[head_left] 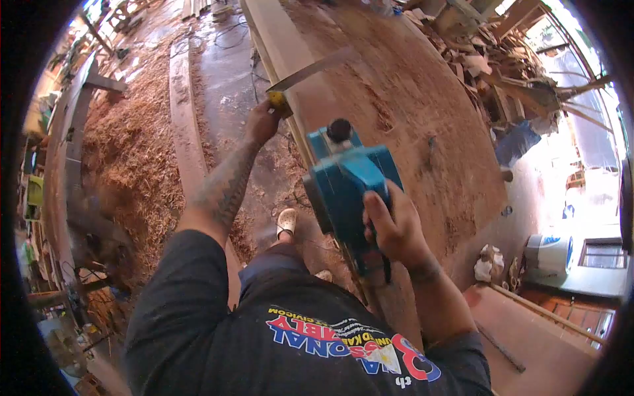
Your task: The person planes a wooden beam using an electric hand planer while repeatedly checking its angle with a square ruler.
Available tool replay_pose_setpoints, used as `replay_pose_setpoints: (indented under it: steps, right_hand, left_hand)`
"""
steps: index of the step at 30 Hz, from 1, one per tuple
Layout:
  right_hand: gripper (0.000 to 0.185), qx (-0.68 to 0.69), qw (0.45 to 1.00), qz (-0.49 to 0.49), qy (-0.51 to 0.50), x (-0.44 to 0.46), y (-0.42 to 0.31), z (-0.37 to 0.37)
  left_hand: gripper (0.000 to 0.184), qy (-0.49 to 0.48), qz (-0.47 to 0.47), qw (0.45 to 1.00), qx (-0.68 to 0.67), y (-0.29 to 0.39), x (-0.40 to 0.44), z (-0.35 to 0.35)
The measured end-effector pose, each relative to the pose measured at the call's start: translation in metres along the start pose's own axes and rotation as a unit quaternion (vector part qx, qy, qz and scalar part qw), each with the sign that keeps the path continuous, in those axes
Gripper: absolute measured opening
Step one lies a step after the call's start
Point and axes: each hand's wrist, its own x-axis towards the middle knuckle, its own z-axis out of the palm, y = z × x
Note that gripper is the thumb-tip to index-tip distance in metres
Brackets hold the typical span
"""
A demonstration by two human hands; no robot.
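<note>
My left hand (pixel 264 123) is closed round the yellow handle of a hand saw (pixel 310 70), whose blade points up and to the right over a long pale board (pixel 281 39). A teal power planer (pixel 356 185) with a black front knob is in the middle of the view, above the lower part of the board. Its top handle is gripped by my right hand (pixel 399 228), with the fingers wrapped round it. The planer's underside is hidden.
Wood shavings (pixel 132 152) cover the floor at the left, beside a long plank (pixel 185 112). Scrap wood (pixel 508 86) is piled at the upper right. A white and blue container (pixel 549 255) stands at the right. A stick (pixel 500 348) lies at the lower right.
</note>
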Motion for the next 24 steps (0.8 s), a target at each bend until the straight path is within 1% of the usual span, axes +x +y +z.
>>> replay_pose_setpoints:
  steps: [1,2,3,5,7,9,11,12,13,15,17,19,21,22,24]
  right_hand:
    - [0.038,0.003,1.000,-0.013,0.000,0.030,-0.009,0.010]
    - [0.039,0.016,1.000,-0.018,0.001,0.062,-0.016,0.019]
    - [0.040,0.030,0.999,-0.023,0.002,0.096,-0.022,0.027]
    - [0.051,0.031,0.998,-0.059,0.009,0.167,-0.041,0.041]
    - [0.053,0.019,0.996,-0.088,0.013,0.238,-0.062,0.055]
    - [0.056,0.001,0.993,-0.115,0.017,0.316,-0.076,0.067]
    - [0.059,-0.015,0.991,-0.136,0.001,0.386,-0.101,0.078]
    - [0.061,-0.007,0.987,-0.162,0.005,0.418,-0.112,0.084]
    - [0.060,-0.009,0.985,-0.173,0.005,0.448,-0.121,0.088]
    - [0.057,-0.013,0.983,-0.185,0.002,0.498,-0.134,0.098]
    - [0.054,-0.017,0.981,-0.191,0.000,0.529,-0.140,0.104]
    - [0.052,-0.025,0.982,-0.187,0.000,0.537,-0.139,0.107]
    - [0.049,-0.042,0.983,-0.181,0.003,0.524,-0.132,0.104]
    - [0.048,-0.052,0.983,-0.175,0.004,0.509,-0.125,0.101]
    - [0.046,-0.061,0.985,-0.164,0.001,0.451,-0.108,0.089]
  left_hand:
    - [0.038,0.022,-0.074,0.990,-0.115,-0.002,-0.003,-0.009]
    - [0.040,0.044,-0.145,0.962,-0.228,0.002,-0.021,-0.020]
    - [0.041,0.066,-0.212,0.915,-0.336,0.003,-0.038,-0.030]
    - [0.043,0.145,-0.241,0.885,-0.370,-0.066,-0.072,-0.024]
    - [0.039,0.160,-0.362,0.866,-0.306,-0.110,-0.121,-0.040]
    - [0.033,0.145,-0.277,0.891,-0.329,-0.154,-0.185,-0.049]
    - [0.033,0.111,-0.369,0.869,-0.310,-0.178,-0.248,-0.062]
    - [0.033,0.092,-0.415,0.854,-0.299,-0.187,-0.275,-0.067]
    - [0.036,0.085,-0.404,0.869,-0.275,-0.173,-0.292,-0.077]
    - [0.041,0.057,-0.440,0.868,-0.223,-0.158,-0.312,-0.088]
    - [0.045,0.014,-0.532,0.831,-0.165,-0.162,-0.322,-0.097]
    - [0.048,0.041,-0.422,0.900,-0.097,-0.187,-0.332,-0.108]
    - [0.049,0.078,-0.349,0.932,-0.064,-0.189,-0.328,-0.117]
    - [0.048,0.099,-0.338,0.934,-0.063,-0.164,-0.310,-0.131]
    - [0.040,0.135,-0.324,0.931,-0.104,-0.151,-0.270,-0.146]
